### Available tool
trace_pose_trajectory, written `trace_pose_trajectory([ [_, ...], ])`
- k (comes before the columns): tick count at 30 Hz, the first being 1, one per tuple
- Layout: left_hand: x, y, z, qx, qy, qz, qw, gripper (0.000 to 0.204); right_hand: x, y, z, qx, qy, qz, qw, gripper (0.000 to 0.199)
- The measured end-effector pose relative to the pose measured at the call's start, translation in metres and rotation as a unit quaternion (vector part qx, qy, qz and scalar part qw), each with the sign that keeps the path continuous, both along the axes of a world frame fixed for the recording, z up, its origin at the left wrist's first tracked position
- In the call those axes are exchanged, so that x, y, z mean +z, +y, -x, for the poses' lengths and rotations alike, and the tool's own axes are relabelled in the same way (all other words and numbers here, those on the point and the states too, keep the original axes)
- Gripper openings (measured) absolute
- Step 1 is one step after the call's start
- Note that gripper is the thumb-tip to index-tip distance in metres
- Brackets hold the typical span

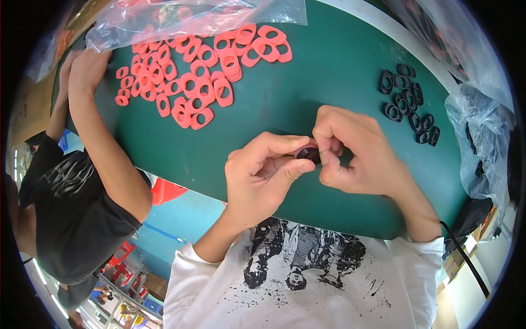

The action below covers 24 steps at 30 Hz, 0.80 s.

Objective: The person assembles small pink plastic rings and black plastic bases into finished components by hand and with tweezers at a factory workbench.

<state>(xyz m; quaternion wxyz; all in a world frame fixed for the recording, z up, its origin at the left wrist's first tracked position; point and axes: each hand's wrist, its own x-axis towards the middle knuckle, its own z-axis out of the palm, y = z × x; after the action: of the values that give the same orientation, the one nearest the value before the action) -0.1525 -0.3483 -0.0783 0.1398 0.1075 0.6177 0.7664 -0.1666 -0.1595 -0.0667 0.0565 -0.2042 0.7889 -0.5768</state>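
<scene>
Over the green table, my left hand [257, 175] pinches a small black oval ring piece [308, 154] between thumb and fingers. A sliver of pinkish-red shows along its upper edge, perhaps one of the red rings; the fingers hide most of it. My right hand [353, 151] is closed at the piece's right side, thumb and curled index finger pressed against its edge. A wide spread of flat red rings [202, 118], each with an oval hole, lies to the upper left. Several loose black rings [404, 102] lie to the right.
A clear plastic bag [197, 24] covers the far part of the red rings. Another crumpled clear bag [476, 137] with dark pieces hangs by the right table edge. At left, a co-worker in a black shirt [82, 192] reaches onto the green table [279, 98]. A black cable [466, 257] runs lower right.
</scene>
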Motion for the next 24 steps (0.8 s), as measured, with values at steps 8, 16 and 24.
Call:
trace_pose_trajectory([
  [8,0.009,-0.007,0.013,0.001,-0.177,-0.116,0.977,0.018,0.001,-0.005,-0.003,-0.029,0.024,0.048,0.998,0.021],
  [16,0.003,-0.001,0.009,-0.002,-0.096,-0.139,0.986,0.017,0.007,0.005,0.003,-0.023,-0.045,0.074,0.996,0.017],
  [24,0.003,-0.006,0.01,-0.046,-0.119,-0.09,0.988,0.017,0.016,0.01,0.007,0.023,-0.166,0.058,0.984,0.014],
])
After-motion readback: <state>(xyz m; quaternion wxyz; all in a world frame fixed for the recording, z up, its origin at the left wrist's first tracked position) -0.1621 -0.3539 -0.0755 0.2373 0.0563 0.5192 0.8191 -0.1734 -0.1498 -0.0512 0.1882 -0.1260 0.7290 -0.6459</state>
